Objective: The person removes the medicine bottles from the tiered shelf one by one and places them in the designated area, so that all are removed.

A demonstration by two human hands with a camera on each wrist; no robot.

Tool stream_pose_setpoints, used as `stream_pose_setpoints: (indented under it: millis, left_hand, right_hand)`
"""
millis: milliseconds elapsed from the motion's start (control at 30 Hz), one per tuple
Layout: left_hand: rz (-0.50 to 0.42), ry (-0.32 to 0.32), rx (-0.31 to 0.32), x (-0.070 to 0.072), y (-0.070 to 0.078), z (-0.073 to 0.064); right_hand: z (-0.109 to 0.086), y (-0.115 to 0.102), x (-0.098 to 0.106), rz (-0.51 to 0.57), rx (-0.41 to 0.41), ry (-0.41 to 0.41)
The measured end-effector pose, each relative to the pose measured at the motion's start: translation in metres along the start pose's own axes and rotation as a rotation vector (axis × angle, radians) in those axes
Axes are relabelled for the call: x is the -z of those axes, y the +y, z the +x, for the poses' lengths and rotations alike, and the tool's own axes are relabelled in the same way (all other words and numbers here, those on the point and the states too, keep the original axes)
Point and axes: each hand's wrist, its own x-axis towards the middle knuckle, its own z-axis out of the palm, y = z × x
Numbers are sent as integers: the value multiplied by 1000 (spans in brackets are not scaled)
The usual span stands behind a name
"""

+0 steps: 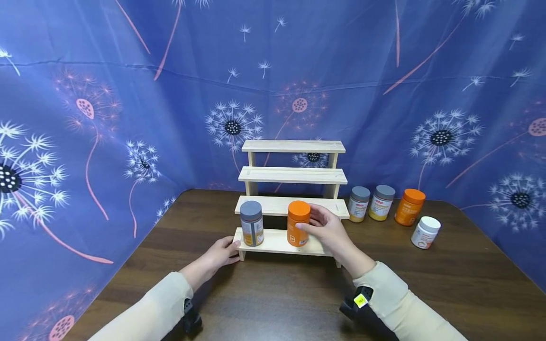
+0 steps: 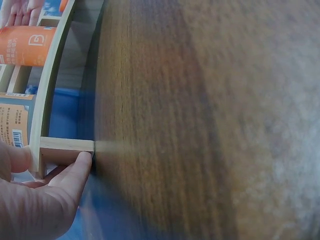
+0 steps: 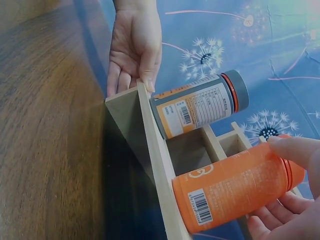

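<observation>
A pale wooden tiered shelf (image 1: 275, 240) stands on the table. My right hand (image 1: 332, 232) grips an orange supplement bottle (image 1: 294, 231), fingers behind and thumb in front; the bottle is upright on the lowest step. To its left on that step stands a grey-lidded bottle (image 1: 252, 229) with a grey, white and yellow label. At the step's left end my left hand (image 1: 222, 252) holds the shelf. The left wrist view shows its thumb (image 2: 17, 159) on the step's top and a finger against the short leg (image 2: 67, 145). In the right wrist view, the orange bottle's barcode (image 3: 201, 206) faces the camera.
Right of the shelf stand two grey-lidded bottles (image 1: 358, 204) (image 1: 381, 203), another orange bottle (image 1: 409, 208) and a small white bottle (image 1: 425, 233). Blue dandelion-print cloth (image 1: 367, 113) hangs behind and left of the dark wooden table (image 1: 273, 293).
</observation>
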Motion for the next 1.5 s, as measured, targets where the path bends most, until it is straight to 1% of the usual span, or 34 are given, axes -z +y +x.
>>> stream_pose_setpoints:
  millis: [200, 400, 667, 900, 1133, 1300, 1500]
  left_hand:
    - [1, 18, -3, 0, -1, -1]
    - [2, 20, -4, 0, 0, -4]
    - [9, -11, -19, 2, 1, -6]
    - [6, -14, -14, 2, 1, -4]
    - [-7, 18, 7, 0, 0, -4]
    - [-4, 17, 0, 0, 0, -4]
    - [-4, 15, 7, 0, 0, -3]
  right_hand:
    - [1, 1, -2, -20, -26, 19]
    - [-1, 0, -5, -3, -71, 27]
    - [-5, -1, -5, -23, -50, 29]
    - [-7, -2, -4, -25, -42, 27]
    - [-9, -4, -1, -13, -48, 37]
    - [-10, -6, 3, -9, -36, 41]
    - [-12, -8, 9, -63, -54, 62]
